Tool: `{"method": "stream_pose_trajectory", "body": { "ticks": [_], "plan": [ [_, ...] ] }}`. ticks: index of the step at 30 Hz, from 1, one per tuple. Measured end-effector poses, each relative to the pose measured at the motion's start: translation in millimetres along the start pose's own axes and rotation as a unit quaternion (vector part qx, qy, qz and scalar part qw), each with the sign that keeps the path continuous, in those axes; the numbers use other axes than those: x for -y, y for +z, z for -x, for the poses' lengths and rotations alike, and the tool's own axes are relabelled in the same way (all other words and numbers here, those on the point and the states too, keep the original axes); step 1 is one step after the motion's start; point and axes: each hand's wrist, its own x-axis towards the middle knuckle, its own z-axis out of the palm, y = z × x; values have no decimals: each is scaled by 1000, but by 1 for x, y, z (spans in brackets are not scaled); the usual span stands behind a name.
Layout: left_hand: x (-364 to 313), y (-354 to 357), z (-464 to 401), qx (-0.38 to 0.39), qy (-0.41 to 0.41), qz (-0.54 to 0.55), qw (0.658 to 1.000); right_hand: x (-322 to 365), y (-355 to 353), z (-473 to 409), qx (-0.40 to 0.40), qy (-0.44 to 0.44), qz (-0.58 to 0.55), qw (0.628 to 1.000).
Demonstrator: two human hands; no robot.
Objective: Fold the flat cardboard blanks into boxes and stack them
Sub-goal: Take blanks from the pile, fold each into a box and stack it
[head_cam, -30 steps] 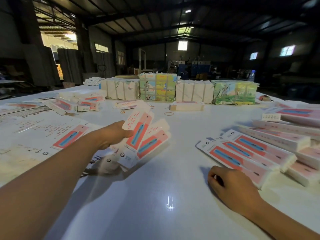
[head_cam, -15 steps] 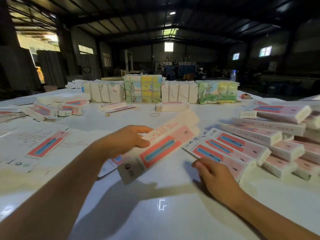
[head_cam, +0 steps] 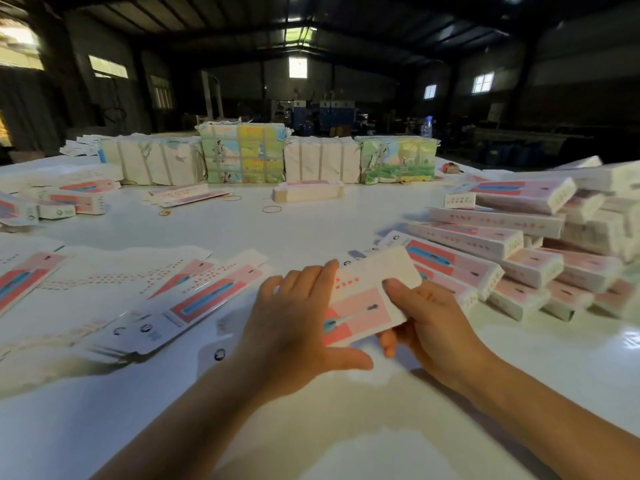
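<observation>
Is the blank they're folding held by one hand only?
No: both the left hand and the right hand hold the cardboard blank between them above the table.

1. A wide, glossy white table (head_cam: 311,230) carries everything.
2. Along its far edge stands a row of wrapped paper bundles (head_cam: 242,157), some white, some with green and yellow print.
3. Just in front of that row sits a small banded stack of white and pink blanks (head_cam: 307,191), with thin rubber bands (head_cam: 272,209) lying loose near it.
4. Right of the stack, folded pink and white cardboard boxes (head_cam: 519,244) lie piled.
5. Left of it, flat pink and blue printed cardboard blanks (head_cam: 194,299) lie spread out.
</observation>
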Motion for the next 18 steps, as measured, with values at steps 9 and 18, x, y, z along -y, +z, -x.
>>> {"method": "stream_pose_trajectory", "body": {
  "ticks": [9,18],
  "plan": [
    [1,-13,4,-63,62,27,996,26,-13,4,122,179,-40,975],
    [-3,-17,5,-22,75,19,997,27,-18,5,129,159,30,978]
  ]
}}
